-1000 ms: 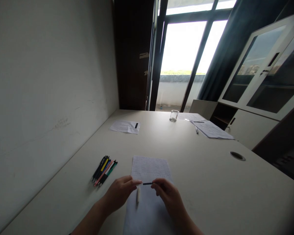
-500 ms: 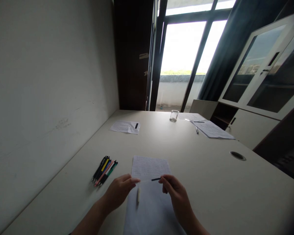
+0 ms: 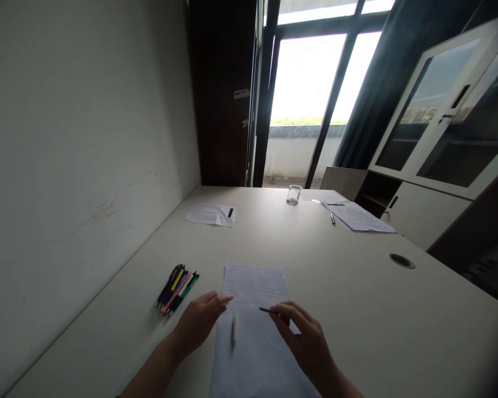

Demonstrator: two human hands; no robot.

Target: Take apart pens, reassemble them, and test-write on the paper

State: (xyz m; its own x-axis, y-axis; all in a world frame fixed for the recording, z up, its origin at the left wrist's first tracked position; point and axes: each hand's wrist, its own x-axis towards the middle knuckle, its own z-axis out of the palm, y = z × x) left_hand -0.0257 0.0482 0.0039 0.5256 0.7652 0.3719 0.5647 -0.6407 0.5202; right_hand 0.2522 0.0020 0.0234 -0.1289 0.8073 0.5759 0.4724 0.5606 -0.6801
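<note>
My right hand point(image 3: 301, 326) pinches a thin dark stick point(image 3: 265, 310) that looks like a pen refill; its near end is hidden by the fingers. To the left, my left hand point(image 3: 201, 320) hovers over the edge of the paper, fingers stretched toward the right and the thumb a little apart, with nothing I can make out in them. Below and between the hands, a pale pen-shaped piece point(image 3: 234, 331) lies on the long sheet of paper point(image 3: 257, 359). Lines of writing cover the sheet's far part.
Several pens point(image 3: 176, 290) lie in a bundle left of the paper. Farther back are a crumpled sheet point(image 3: 209, 214), a glass jar point(image 3: 294, 194), another pen point(image 3: 332, 218) and stacked papers point(image 3: 359, 216). A round cable hole point(image 3: 401, 261) is at right; a wall point(image 3: 87, 166) borders the left.
A faint translucent strip spanned the hands before and no longer shows. My left fingertips have lifted slightly and parted; my right hand has moved slightly down with the dark stick.
</note>
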